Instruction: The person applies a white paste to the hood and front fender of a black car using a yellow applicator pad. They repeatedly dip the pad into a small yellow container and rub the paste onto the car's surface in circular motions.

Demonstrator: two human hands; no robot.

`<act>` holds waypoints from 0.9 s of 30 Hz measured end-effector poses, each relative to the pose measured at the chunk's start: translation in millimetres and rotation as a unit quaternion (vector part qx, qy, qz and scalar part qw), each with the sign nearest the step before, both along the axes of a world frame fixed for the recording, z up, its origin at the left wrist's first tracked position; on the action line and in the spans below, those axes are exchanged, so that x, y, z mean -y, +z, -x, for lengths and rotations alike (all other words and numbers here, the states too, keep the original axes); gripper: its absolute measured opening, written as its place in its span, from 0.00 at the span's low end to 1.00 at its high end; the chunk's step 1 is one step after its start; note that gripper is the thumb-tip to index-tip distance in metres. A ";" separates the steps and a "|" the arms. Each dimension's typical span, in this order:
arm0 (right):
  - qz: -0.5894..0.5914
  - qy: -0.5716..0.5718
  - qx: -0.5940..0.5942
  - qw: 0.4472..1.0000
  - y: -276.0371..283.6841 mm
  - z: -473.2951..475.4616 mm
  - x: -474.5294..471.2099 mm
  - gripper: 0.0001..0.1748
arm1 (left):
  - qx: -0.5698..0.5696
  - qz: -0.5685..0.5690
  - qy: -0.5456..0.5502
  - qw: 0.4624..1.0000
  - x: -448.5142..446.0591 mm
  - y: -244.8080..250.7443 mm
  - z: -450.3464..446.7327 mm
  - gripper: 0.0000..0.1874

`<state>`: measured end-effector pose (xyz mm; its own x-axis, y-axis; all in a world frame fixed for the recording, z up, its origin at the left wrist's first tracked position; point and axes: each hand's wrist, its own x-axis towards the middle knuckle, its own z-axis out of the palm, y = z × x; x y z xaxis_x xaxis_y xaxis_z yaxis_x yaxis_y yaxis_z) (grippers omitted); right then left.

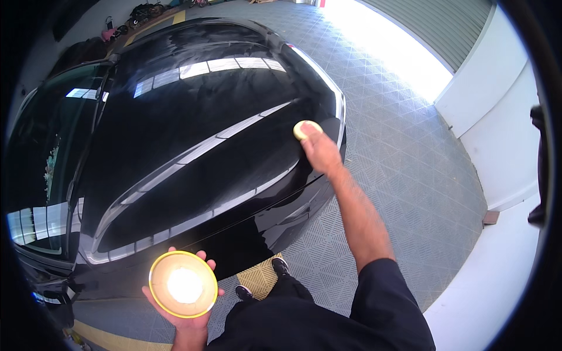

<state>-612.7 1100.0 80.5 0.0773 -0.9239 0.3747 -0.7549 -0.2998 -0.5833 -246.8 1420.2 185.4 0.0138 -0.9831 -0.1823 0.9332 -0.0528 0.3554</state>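
Note:
A round yellow applicator pad [301,130] is in my right hand [319,149], pressed flat against the front corner of the black car's hood [210,149]. Below, near the fender, my left hand [193,322] cups a round, yellow-rimmed tin [164,285] from underneath. The tin's open top faces up and shows pale, cream-coloured contents, with a bright white patch in the middle. Hazy smears lie over parts of the glossy hood, among window reflections.
The windshield [66,131] and side mirror [50,291] are at the left. Grey patterned floor tiles [386,175] run along the car's front. White wall panels [496,105] and a partly raised roller shutter [439,26] stand to the right. A motorcycle [145,13] is at the far left.

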 end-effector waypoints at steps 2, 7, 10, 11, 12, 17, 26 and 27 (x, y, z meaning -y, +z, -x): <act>-0.058 -0.044 -0.030 0.997 -0.7 4.7 31.8 0.25 | 0.003 -0.024 0.030 0.999 0.3 -3.1 2.0 0.53; 0.066 0.221 -0.081 0.970 3.7 -81.7 -34.0 0.28 | -0.009 -0.098 0.076 0.992 5.3 -5.1 15.2 0.53; -0.057 0.071 0.014 0.996 6.7 -20.6 32.1 0.27 | 0.003 -0.078 0.071 0.994 12.2 2.6 20.4 0.52; -0.032 0.037 -0.026 0.998 -7.5 5.0 67.5 0.27 | 0.026 -0.056 0.068 0.996 13.8 4.5 19.0 0.52; -0.053 0.006 -0.042 0.998 -19.5 25.3 100.0 0.28 | 0.048 -0.033 0.067 0.996 15.9 5.2 17.7 0.52; -0.170 -0.077 -0.078 0.979 14.0 -54.9 112.1 0.32 | 0.036 -0.049 0.108 0.992 8.4 2.8 13.1 0.52; 0.048 0.275 -0.073 0.957 2.8 -232.8 -7.5 0.33 | 0.062 -0.040 0.034 0.997 28.6 12.9 24.0 0.54; 0.054 0.303 -0.069 0.949 5.0 -214.5 2.8 0.32 | 0.063 -0.030 0.040 0.997 22.6 16.9 19.2 0.54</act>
<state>-398.2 1097.2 85.5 0.6373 -0.6512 0.4121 -0.4915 -0.7554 -0.4335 -266.0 1397.6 202.3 0.1179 -0.9655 -0.2322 0.8838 -0.0047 0.4679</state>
